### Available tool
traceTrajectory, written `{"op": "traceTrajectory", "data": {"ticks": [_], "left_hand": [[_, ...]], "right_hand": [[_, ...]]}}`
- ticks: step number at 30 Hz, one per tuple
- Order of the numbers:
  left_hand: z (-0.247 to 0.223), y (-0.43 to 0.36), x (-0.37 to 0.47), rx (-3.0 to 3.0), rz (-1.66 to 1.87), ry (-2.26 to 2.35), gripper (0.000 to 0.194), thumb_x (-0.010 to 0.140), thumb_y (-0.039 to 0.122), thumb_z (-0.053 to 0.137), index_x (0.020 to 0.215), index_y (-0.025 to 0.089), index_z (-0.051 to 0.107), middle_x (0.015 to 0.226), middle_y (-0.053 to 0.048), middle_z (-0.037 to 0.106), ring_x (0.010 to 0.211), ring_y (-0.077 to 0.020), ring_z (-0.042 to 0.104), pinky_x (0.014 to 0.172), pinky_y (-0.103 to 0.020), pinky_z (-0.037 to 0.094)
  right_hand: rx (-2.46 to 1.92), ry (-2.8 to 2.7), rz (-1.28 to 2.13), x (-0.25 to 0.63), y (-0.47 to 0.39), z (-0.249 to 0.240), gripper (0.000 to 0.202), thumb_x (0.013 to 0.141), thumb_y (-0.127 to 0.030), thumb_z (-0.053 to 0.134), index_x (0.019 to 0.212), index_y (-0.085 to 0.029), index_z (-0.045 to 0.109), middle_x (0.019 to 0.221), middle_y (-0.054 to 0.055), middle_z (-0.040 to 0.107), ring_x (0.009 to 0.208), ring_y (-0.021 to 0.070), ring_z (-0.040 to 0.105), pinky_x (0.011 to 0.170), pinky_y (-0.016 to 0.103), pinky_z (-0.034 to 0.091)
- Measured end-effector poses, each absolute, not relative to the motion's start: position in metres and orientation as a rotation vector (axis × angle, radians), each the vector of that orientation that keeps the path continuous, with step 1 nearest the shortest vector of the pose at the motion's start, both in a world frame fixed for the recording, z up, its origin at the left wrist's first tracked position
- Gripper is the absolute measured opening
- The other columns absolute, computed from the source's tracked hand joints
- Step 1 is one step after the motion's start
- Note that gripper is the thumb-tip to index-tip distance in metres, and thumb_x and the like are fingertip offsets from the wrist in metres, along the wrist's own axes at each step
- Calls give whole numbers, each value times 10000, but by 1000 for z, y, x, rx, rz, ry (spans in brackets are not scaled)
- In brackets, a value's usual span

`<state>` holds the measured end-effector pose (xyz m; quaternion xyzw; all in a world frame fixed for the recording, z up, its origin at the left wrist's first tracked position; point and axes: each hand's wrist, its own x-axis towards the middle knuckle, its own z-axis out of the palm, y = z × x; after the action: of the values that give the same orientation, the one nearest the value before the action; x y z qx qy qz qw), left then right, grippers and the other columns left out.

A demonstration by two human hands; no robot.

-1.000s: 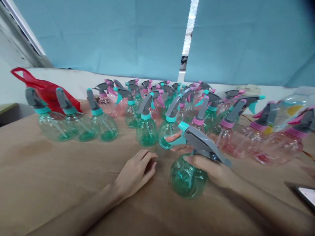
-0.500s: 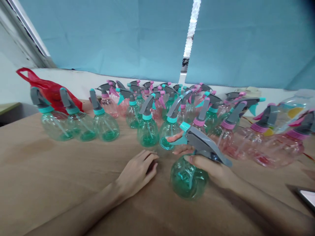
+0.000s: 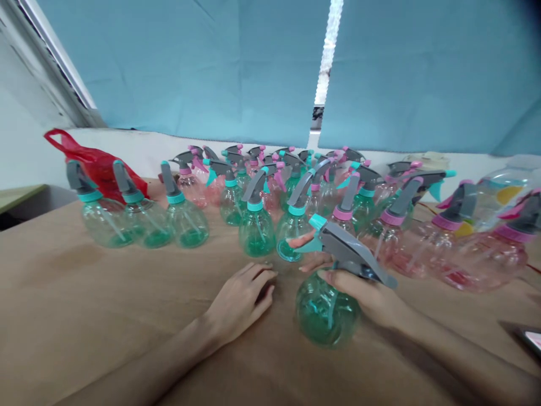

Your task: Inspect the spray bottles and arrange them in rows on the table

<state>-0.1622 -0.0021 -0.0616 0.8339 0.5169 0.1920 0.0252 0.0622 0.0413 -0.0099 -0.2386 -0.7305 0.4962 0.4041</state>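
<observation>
My right hand is wrapped round the neck of a green see-through spray bottle with a grey and turquoise spray head, one finger at its trigger. The bottle is tilted slightly, its nozzle pointing left. My left hand rests on the table just left of it, fingers loosely bent and apart, holding nothing. Beyond my hands stand a green spray bottle and another green spray bottle whose right side is partly hidden by the held one.
Several green bottles stand at the left, before a red plastic bag. Pink bottles line the right, and more crowd the back. A phone-like device lies at the right edge of the brown table. A blue curtain hangs behind.
The view has shifted slightly, so the scene sits a little lower and further right. Both hands keep nearly the same pose, the right one still round the spray bottle.
</observation>
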Motion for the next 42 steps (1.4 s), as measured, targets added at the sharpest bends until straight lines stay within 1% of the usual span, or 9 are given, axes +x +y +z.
{"op": "traceTrajectory", "data": {"ticks": [3, 10, 15, 19, 21, 24, 31, 37, 42], "left_hand": [[-62, -2, -163, 2580, 583, 1592, 221, 937, 196, 440, 1102, 196, 586, 1170, -76, 635, 1095, -230, 588, 939, -396, 490], [-62, -1, -163, 2586, 585, 1576, 254, 940, 188, 436, 1145, 189, 587, 1210, -81, 623, 1119, -228, 579, 963, -402, 476], [-62, -1, -163, 2582, 590, 1580, 261, 935, 193, 444, 1151, 187, 590, 1209, -83, 622, 1126, -232, 574, 966, -407, 473], [-63, -1, -164, 2584, 597, 1579, 259, 937, 198, 444, 1149, 177, 591, 1206, -90, 621, 1117, -235, 579, 965, -410, 476], [-63, -1, -164, 2586, 599, 1577, 262, 937, 197, 444, 1154, 181, 589, 1206, -89, 621, 1114, -235, 581, 960, -411, 480], [-63, -1, -164, 2590, 607, 1569, 264, 938, 199, 441, 1158, 186, 587, 1202, -86, 622, 1115, -236, 581, 956, -414, 483], [-62, 0, -163, 2593, 623, 1537, 259, 941, 194, 438, 1147, 178, 595, 1171, -86, 630, 1092, -230, 591, 943, -404, 491], [-62, -2, -163, 2603, 643, 1499, 249, 944, 184, 432, 1126, 180, 601, 1150, -74, 640, 1071, -211, 598, 933, -379, 498], [-63, -2, -162, 2595, 646, 1495, 252, 941, 184, 428, 1123, 189, 602, 1148, -72, 645, 1062, -216, 604, 928, -393, 504]], "right_hand": [[-611, -1847, 1229, 61, 42, -8, 416, 780, -185, 496, 1169, -292, 600, 897, 6, 703, 803, 198, 680, 798, 378, 527], [-546, -1875, 1216, 60, 43, -6, 463, 758, -147, 473, 1185, -283, 589, 897, 7, 701, 892, 203, 666, 821, 368, 519], [-552, -1866, 1215, 59, 42, -3, 467, 739, -153, 484, 1175, -280, 592, 888, 3, 699, 815, 191, 669, 793, 363, 526], [-553, -1869, 1197, 58, 41, -2, 468, 736, -147, 476, 1168, -280, 595, 872, 3, 697, 866, 195, 662, 802, 355, 522], [-555, -1870, 1191, 58, 41, -2, 468, 735, -148, 475, 1166, -282, 598, 860, 0, 695, 835, 188, 664, 793, 348, 523], [-563, -1885, 1192, 59, 41, -4, 462, 735, -157, 478, 1162, -286, 600, 844, -6, 694, 771, 182, 666, 785, 352, 523], [-665, -1844, 1216, 60, 42, -8, 425, 745, -191, 510, 1151, -282, 599, 821, -5, 685, 722, 179, 654, 720, 339, 520], [-692, -1835, 1259, 61, 41, -8, 377, 772, -208, 509, 1132, -270, 601, 747, -16, 662, 741, 181, 654, 662, 313, 499], [-694, -1839, 1255, 61, 41, -9, 356, 764, -204, 520, 1103, -266, 610, 746, -21, 659, 784, 189, 661, 696, 320, 498]]}}
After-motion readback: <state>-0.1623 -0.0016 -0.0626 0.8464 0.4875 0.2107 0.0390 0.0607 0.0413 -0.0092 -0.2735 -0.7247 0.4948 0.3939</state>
